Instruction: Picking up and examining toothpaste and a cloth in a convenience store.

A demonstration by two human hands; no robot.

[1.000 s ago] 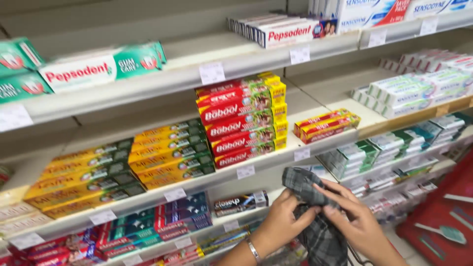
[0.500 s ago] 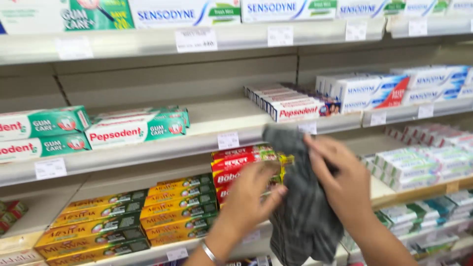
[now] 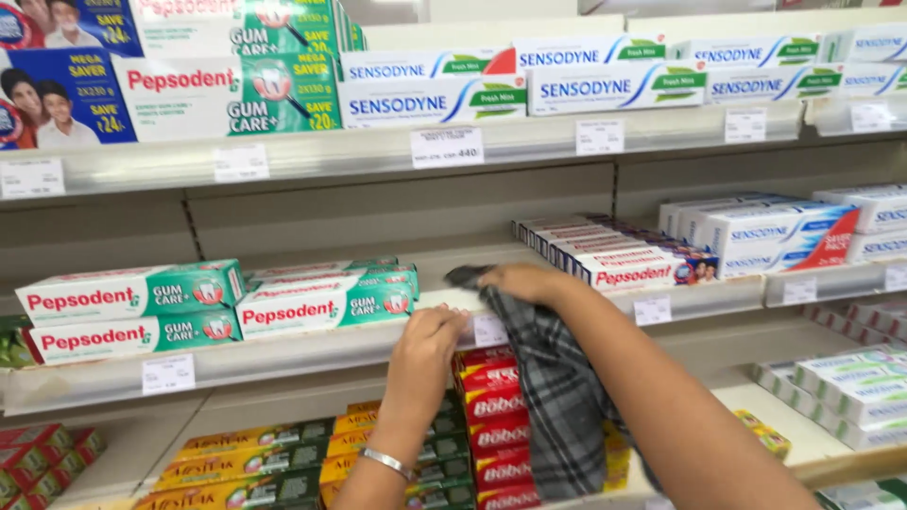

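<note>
1. While the head camera is looking down, the right hand [image 3: 524,280] is gripping a checked grey cloth [image 3: 557,397] on the middle shelf [image 3: 283,354]; most of it is hanging down.
2. The left hand [image 3: 430,345] is touching the shelf edge beside it, fingers curled, holding nothing.
3. The cloth is looking soft, light and floppy, so bunching it near the top seems best.

A single head-worn camera looks straight ahead, tilted slightly down, at close range onto pale metal shop shelves [image 3: 312,156] stacked with long cardboard toothpaste boxes [image 3: 326,304]. The view faces the middle shelf squarely; the person's two forearms enter from the bottom edge, reaching away from the lens.
</note>
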